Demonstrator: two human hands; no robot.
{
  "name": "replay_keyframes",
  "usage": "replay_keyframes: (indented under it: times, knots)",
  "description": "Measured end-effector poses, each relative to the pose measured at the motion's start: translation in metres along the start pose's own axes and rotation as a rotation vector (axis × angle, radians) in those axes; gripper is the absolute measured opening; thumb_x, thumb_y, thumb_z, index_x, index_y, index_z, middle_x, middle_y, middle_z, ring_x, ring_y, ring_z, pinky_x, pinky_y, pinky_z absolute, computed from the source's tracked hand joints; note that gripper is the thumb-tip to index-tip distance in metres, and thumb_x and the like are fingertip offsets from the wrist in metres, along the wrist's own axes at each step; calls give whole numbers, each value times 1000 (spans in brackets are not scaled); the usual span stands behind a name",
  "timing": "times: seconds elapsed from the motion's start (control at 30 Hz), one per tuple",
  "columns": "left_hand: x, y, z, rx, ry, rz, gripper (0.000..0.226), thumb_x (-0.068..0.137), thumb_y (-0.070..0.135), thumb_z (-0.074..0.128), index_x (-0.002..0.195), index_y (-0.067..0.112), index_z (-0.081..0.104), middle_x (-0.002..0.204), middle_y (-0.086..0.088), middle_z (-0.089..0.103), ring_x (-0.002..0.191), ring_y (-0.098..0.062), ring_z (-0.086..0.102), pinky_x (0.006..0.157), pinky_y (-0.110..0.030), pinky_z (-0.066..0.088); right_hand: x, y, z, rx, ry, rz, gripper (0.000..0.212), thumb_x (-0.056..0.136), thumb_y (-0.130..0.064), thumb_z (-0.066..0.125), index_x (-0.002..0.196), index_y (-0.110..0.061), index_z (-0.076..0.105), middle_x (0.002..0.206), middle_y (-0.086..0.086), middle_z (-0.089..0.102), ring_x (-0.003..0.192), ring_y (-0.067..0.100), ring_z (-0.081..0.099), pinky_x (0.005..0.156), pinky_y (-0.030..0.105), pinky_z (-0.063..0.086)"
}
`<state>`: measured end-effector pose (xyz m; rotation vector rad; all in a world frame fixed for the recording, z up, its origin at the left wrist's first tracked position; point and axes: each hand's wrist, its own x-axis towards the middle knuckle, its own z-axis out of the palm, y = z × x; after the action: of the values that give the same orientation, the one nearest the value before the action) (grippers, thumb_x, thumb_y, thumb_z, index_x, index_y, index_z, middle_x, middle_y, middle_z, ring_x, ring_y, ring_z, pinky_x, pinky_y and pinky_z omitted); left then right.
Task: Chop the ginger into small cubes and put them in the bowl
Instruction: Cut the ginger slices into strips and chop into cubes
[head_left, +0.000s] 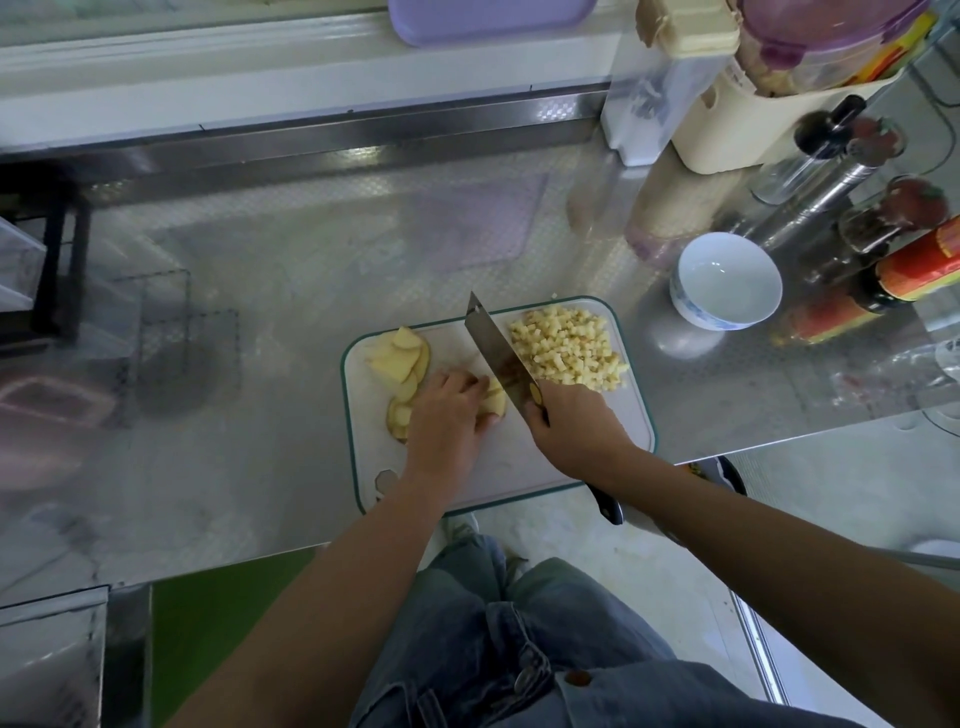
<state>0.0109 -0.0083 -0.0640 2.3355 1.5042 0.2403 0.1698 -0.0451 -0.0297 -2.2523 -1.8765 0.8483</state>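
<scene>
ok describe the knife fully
The knife is a cleaver: broad shiny steel blade, black handle. The right hand grips it where they meet, the handle's end sticking out past the wrist. It stands edge down on the white cutting board, tip pointing away, between the ginger slices under the left hand and the pile of cubes.

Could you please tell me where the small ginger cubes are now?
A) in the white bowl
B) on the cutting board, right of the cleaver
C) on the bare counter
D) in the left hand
B: the pile of small yellow ginger cubes lies on the white green-rimmed cutting board, right of the steel cleaver; the white ceramic bowl is empty.
</scene>
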Motion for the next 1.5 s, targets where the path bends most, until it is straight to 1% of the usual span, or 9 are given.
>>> replay_keyframes:
  times: [0.1, 0.23, 0.53, 0.73, 0.87, 1.0, 1.23, 1.4, 1.5]
  knots:
    - [1, 2, 0, -4, -8, -8, 43, 83, 25, 70, 123, 11, 64, 116, -4, 64, 108, -24, 52, 91, -32, 43, -1, -3, 2, -2, 2, 19, 25, 97, -27, 41, 73, -19, 39, 64, 0, 43, 57, 17, 43, 48, 26, 26]
    - [3, 3, 1, -21, -5, -22, 38, 83, 21, 70, 120, 11, 66, 114, -4, 65, 108, -24, 53, 87, -32, 44, -1, -6, 7, -15, -22, 52, 19, 96, -24, 42, 80, -14, 44, 71, 3, 48, 66, 23, 49, 57, 29, 35]
    - [2, 2, 0, -43, 7, -21, 40, 79, 23, 74, 116, 10, 67, 109, -5, 66, 105, -26, 53, 85, -35, 46, -3, -5, 24, -5, 45, 40, 14, 97, -24, 43, 85, -17, 39, 70, 3, 44, 65, 25, 48, 57, 32, 37]
    - [0, 1, -1, -62, -13, -33, 46, 83, 27, 70, 126, 14, 61, 120, -1, 61, 112, -23, 49, 92, -32, 42, -1, -2, 19, 32, 54, 23, 16, 97, -25, 43, 84, -16, 43, 67, 3, 46, 61, 25, 45, 55, 30, 31]
    - [-4, 1, -3, -49, -19, -56, 55, 83, 26, 70, 133, 11, 54, 124, -6, 57, 118, -25, 47, 96, -33, 43, -2, -3, 13, 56, 72, 0, 20, 97, -24, 44, 79, -14, 42, 61, 2, 43, 57, 25, 45, 50, 30, 29]
    - [-6, 0, -3, -18, -4, -79, 43, 84, 25, 69, 124, 12, 60, 119, -7, 58, 115, -25, 48, 90, -33, 44, -4, -9, 8, 58, 80, -35, 20, 97, -23, 44, 78, -16, 40, 58, -2, 40, 52, 20, 41, 48, 29, 27]
    - [-3, 0, -4, -15, -8, -99, 32, 85, 22, 67, 117, 16, 65, 115, -1, 60, 110, -22, 48, 84, -31, 44, -2, -16, 13, -7, 26, 3, 18, 97, -21, 42, 80, -14, 40, 66, 3, 44, 59, 22, 44, 48, 27, 25]
    - [-1, 0, -4, -21, -12, -95, 33, 84, 26, 68, 116, 17, 66, 113, 0, 61, 108, -20, 49, 84, -30, 44, -1, -15, 23, -3, 15, 30, 16, 96, -21, 42, 83, -14, 38, 66, 1, 41, 62, 24, 43, 56, 30, 32]
    - [-1, 0, -4, -19, -6, -93, 33, 84, 27, 69, 115, 18, 66, 113, 1, 61, 108, -20, 49, 84, -30, 44, -2, -14, 28, 5, 39, 23, 15, 97, -24, 42, 85, -16, 38, 65, -1, 41, 60, 22, 44, 56, 30, 31]
